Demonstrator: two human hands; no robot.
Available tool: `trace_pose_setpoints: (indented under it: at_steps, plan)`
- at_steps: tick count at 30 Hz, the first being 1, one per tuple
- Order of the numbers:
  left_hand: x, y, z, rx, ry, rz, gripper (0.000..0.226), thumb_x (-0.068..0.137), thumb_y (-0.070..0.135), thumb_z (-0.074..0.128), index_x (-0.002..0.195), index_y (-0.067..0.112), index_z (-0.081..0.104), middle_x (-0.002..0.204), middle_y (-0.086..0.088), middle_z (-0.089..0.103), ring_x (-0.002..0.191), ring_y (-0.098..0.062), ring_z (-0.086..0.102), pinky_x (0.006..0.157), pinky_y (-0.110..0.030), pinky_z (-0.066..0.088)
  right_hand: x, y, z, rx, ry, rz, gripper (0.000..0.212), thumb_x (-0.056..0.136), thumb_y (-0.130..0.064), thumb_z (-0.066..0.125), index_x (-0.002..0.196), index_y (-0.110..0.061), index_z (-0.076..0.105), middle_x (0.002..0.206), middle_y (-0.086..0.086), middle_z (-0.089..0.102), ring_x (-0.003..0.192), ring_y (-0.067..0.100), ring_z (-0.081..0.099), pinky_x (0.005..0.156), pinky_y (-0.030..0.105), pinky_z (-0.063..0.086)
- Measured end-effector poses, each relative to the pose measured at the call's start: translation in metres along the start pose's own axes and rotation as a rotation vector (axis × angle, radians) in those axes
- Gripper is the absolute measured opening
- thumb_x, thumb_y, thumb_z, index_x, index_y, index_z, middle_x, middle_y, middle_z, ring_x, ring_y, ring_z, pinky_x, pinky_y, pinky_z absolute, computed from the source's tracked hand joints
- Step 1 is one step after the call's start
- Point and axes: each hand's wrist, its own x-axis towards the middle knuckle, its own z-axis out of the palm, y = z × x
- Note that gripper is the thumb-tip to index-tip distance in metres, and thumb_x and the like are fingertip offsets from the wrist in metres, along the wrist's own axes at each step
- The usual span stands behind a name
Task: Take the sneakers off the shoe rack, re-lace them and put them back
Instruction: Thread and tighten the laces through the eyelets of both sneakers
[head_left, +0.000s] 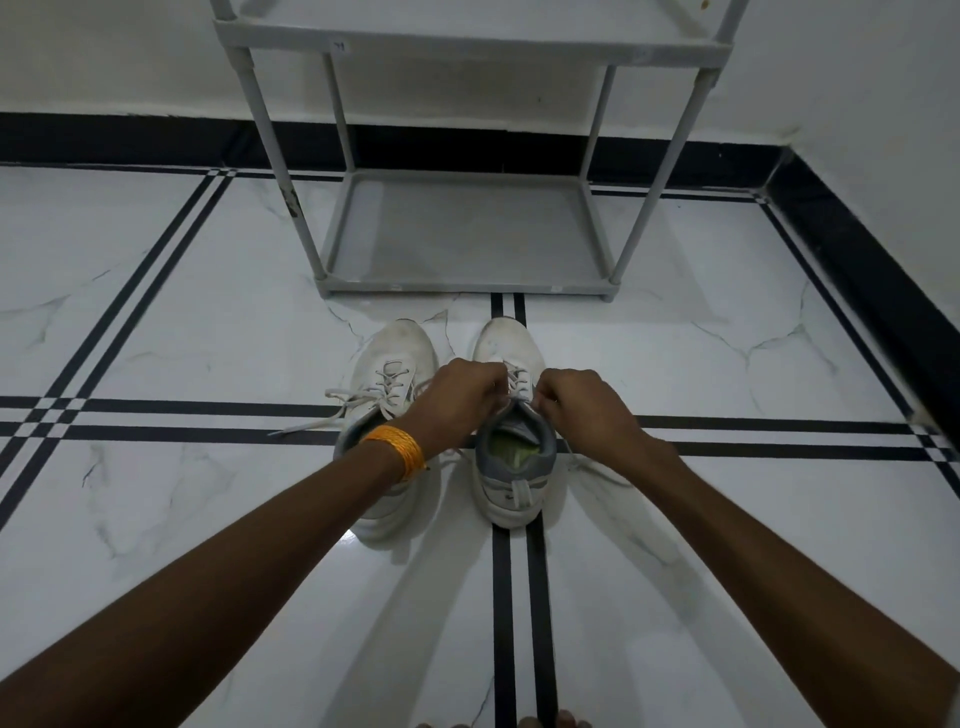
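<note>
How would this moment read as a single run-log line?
left hand + right hand: pinching laces of right white sneaker | left white sneaker: on floor, laces loose | grey plastic shoe rack: bottom shelf bare

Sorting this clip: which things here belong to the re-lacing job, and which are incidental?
Job: right sneaker, its lace pinched by left hand and right hand; left sneaker, laces loose; shoe rack.
Incidental: orange bangles; floor.

rack sticker: small label on shoe rack (470, 49) upper shelf front edge, marks too blurred to read
sneakers: no readable brand
floor: no text
</note>
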Motion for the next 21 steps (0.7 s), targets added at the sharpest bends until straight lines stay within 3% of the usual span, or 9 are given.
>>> trace_pose_setpoints:
  at_steps: [4, 9, 12, 16, 18, 21]
  plan:
    - [-0.002, -0.002, -0.014, 0.181, -0.087, 0.075, 0.009, 0.081, 0.0, 0.058, 0.087, 0.004, 0.063, 0.087, -0.015, 0.068, 0.08, -0.032, 0.061, 0.067, -0.037, 0.047, -0.006, 0.006, -0.001, -0.161, 0.02, -0.088, 0.015, 0.09, -0.014, 0.06, 0.101, -0.004, 0.057, 0.097, 0.016, 0.069, 0.086, 0.034, 0.061, 0.065, 0.031, 0.032]
    - [-0.009, 0.0, -0.016, 0.307, -0.168, 0.068, 0.015, 0.075, -0.001, 0.06, 0.089, 0.004, 0.059, 0.091, -0.017, 0.066, 0.083, -0.035, 0.059, 0.063, -0.032, 0.032, -0.013, 0.012, 0.007, -0.181, 0.0, -0.138, 0.018, 0.085, -0.016, 0.066, 0.095, -0.004, 0.057, 0.095, 0.019, 0.068, 0.083, 0.035, 0.059, 0.064, 0.029, 0.029]
    - [-0.01, 0.0, -0.013, 0.308, -0.162, 0.077, 0.016, 0.075, -0.003, 0.059, 0.089, 0.005, 0.058, 0.094, -0.018, 0.066, 0.086, -0.037, 0.059, 0.063, -0.033, 0.032, -0.012, 0.013, 0.013, -0.198, 0.013, -0.144, 0.021, 0.087, -0.02, 0.065, 0.099, -0.004, 0.056, 0.098, 0.018, 0.068, 0.086, 0.035, 0.061, 0.065, 0.029, 0.031]
    - [-0.016, -0.004, -0.005, 0.262, -0.107, 0.077, 0.015, 0.079, 0.004, 0.061, 0.092, 0.007, 0.054, 0.097, -0.018, 0.065, 0.085, -0.038, 0.059, 0.066, -0.039, 0.04, -0.01, 0.016, 0.016, -0.077, 0.009, -0.008, 0.011, 0.091, -0.013, 0.056, 0.096, -0.003, 0.059, 0.092, 0.014, 0.069, 0.084, 0.033, 0.063, 0.068, 0.035, 0.045]
    - [-0.019, -0.007, -0.002, 0.218, -0.068, 0.064, 0.013, 0.08, 0.003, 0.057, 0.091, 0.008, 0.053, 0.095, -0.017, 0.064, 0.082, -0.037, 0.058, 0.063, -0.035, 0.035, -0.006, 0.021, 0.014, 0.017, 0.001, 0.09, 0.012, 0.088, -0.011, 0.055, 0.089, -0.004, 0.064, 0.087, 0.013, 0.071, 0.082, 0.032, 0.066, 0.071, 0.037, 0.052]
    - [-0.022, -0.011, 0.0, 0.171, -0.046, 0.031, 0.012, 0.08, 0.001, 0.054, 0.087, 0.009, 0.05, 0.09, -0.015, 0.063, 0.078, -0.034, 0.055, 0.061, -0.032, 0.03, 0.0, 0.023, 0.004, 0.06, -0.132, 0.15, 0.015, 0.087, -0.014, 0.064, 0.084, -0.002, 0.072, 0.085, 0.011, 0.073, 0.08, 0.024, 0.065, 0.067, 0.027, 0.044]
